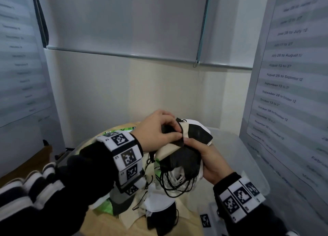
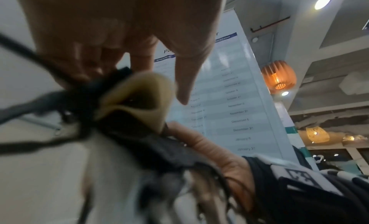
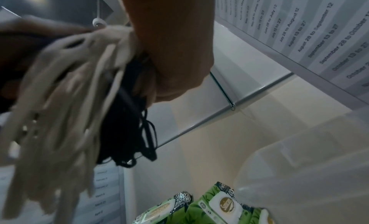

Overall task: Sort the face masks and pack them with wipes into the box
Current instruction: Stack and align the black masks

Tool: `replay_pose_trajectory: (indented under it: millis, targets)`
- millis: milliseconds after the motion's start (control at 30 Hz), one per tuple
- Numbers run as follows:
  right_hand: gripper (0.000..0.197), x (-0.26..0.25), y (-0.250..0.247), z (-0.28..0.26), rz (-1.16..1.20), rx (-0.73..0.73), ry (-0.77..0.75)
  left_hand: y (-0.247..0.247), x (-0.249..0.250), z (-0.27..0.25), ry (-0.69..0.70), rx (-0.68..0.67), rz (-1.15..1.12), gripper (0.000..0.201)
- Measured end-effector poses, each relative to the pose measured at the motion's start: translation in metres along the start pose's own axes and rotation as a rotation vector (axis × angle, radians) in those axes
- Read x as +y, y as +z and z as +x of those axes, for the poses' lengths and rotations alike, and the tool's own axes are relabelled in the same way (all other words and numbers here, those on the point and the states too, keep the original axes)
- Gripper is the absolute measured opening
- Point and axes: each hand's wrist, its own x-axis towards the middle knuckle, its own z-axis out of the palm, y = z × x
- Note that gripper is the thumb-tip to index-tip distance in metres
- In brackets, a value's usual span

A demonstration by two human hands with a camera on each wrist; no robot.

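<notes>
Both hands raised above tabletop (image 1: 188, 223): right hand (image 1: 211, 162) grips mask bundle (image 1: 184, 157), loops hanging down; left hand (image 1: 159, 131) pinches its beige edge.

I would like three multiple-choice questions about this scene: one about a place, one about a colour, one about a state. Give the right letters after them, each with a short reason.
1. Where does the clear plastic box stand?
A. left of the hands
B. right of the hands
C. on the floor

2. What colour are the wipes packs?
A. green
B. red
C. blue

3. What is the right hand doing?
A. resting flat on the table
B. hanging idle
C. gripping a bundle of black, white and beige face masks

Answers:
1 B, the head view shows the box at the right, under the right wrist.
2 A, the right wrist view shows green wrappers with white lids.
3 C, its fingers curl round the bundle, while the left hand pinches a beige mask edge.
</notes>
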Motion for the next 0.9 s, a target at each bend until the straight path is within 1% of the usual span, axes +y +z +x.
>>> replay_pose_trajectory:
  millis: [67,167,233,267,333,400,467,500,533,600,633,667,700,733,800,833,867,900]
  targets:
    - [0.046,-0.002,0.004,-0.002,-0.021,-0.032,-0.019,-0.002,-0.009,0.004,-0.019,0.005,-0.033,0.025]
    - [0.043,-0.005,0.008,-0.005,-0.054,-0.064,-0.03,-0.009,-0.017,0.004,-0.111,-0.039,-0.123,0.043]
    - [0.05,-0.006,0.008,-0.005,-0.067,-0.083,-0.019,-0.012,-0.022,0.002,-0.167,-0.052,-0.092,0.037]
    - [0.053,-0.006,0.007,-0.005,-0.076,-0.08,-0.015,-0.013,-0.024,0.001,-0.188,-0.043,-0.064,0.034]
    - [0.056,-0.004,0.005,-0.003,-0.084,-0.054,-0.009,-0.015,-0.027,-0.001,-0.23,0.002,-0.015,0.034]
    - [0.054,-0.002,0.001,-0.001,-0.075,-0.004,-0.001,-0.021,-0.026,-0.002,-0.239,0.055,0.025,0.029]
    - [0.048,0.001,-0.003,0.002,-0.074,0.039,0.004,-0.031,-0.02,-0.002,-0.236,0.051,0.03,0.02]
    - [0.045,0.002,-0.005,0.002,-0.072,0.049,0.003,-0.035,-0.014,-0.002,-0.222,0.009,0.007,0.016]
    - [0.044,0.003,-0.006,0.002,-0.069,0.048,-0.001,-0.04,-0.006,-0.004,-0.2,-0.061,-0.05,0.013]
    - [0.047,0.004,-0.007,0.001,-0.07,0.03,-0.004,-0.043,0.012,-0.007,-0.155,-0.225,-0.259,0.007]
    - [0.05,0.007,-0.004,0.003,-0.08,0.025,-0.02,-0.041,0.02,-0.008,-0.153,-0.284,-0.38,0.009]
    - [0.053,0.008,-0.003,0.005,-0.1,0.031,-0.04,-0.037,0.025,-0.008,-0.165,-0.312,-0.462,0.011]
    - [0.055,0.009,0.001,0.007,-0.134,0.035,-0.056,-0.03,0.028,-0.008,-0.173,-0.309,-0.494,0.013]
    - [0.06,0.01,0.004,0.009,-0.179,0.048,-0.063,-0.022,0.028,-0.006,-0.155,-0.274,-0.439,0.013]
    - [0.07,0.01,0.004,0.008,-0.248,0.038,-0.066,-0.006,0.018,-0.003,-0.05,-0.166,-0.099,0.008]
    - [0.07,0.01,0.001,0.007,-0.274,0.015,-0.076,-0.001,0.012,-0.002,-0.007,-0.128,0.07,0.011]
    - [0.066,0.01,0.0,0.004,-0.3,-0.03,-0.08,0.002,0.006,-0.002,0.0,-0.113,0.17,0.017]
    - [0.058,0.007,0.0,-0.001,-0.316,-0.077,-0.077,0.003,0.003,-0.002,-0.006,-0.111,0.203,0.02]
